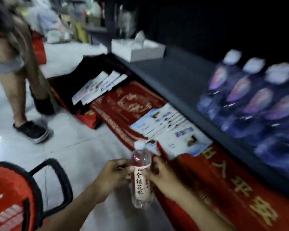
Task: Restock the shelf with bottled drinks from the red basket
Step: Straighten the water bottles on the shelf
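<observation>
My left hand (113, 174) and right hand (163, 178) both grip a clear bottle (141, 180) (upright, cap on); best set beside the stocked bottles (250, 97) on the shelf (173, 77), label forward.

red basket (10, 194), grey shelf (173, 75), purple-labelled bottles (257, 100)

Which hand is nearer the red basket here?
Left. The left hand grips the bottle on the side facing the red basket; the right hand grips its far side, toward the shelf.
</observation>
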